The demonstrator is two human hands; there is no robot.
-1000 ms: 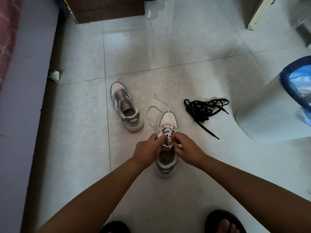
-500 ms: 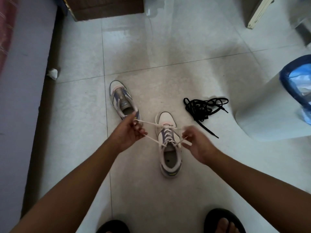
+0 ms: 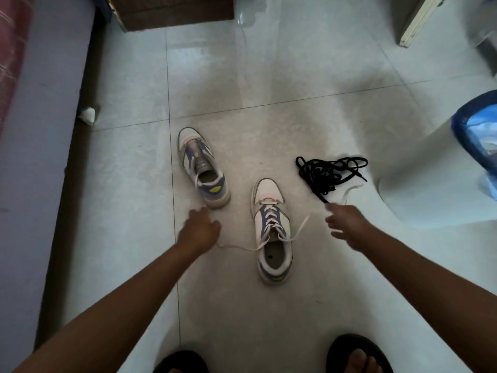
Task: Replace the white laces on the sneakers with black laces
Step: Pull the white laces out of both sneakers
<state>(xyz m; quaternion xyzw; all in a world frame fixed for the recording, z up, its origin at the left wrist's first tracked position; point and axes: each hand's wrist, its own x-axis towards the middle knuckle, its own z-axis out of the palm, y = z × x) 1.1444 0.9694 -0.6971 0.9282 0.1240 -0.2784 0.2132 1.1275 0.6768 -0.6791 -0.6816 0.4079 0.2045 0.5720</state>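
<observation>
Laced sneaker dead centre on the floor, white lace untied – ends trailing out both sides. Left hand pinching one end, right hand blurred, can't tell its grip. Laceless sneaker upper left, black laces bunched upper right.

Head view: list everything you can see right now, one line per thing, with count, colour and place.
laced sneaker: 1, white and purple, floor centre
white lace: 1, threaded in it, ends trailing toward both hands
bare sneaker: 1, same colours, no lace, left of it
black laces: 1 tangle, floor right
white bin: 1, blue liner, far right
wooden furniture: 1, brown, top
crumpled paper: 1, white, left
sandals: 2, black, bottom edge
left hand: grip on lace end, loosely curled
right hand: blurred, lace end near fingers
</observation>
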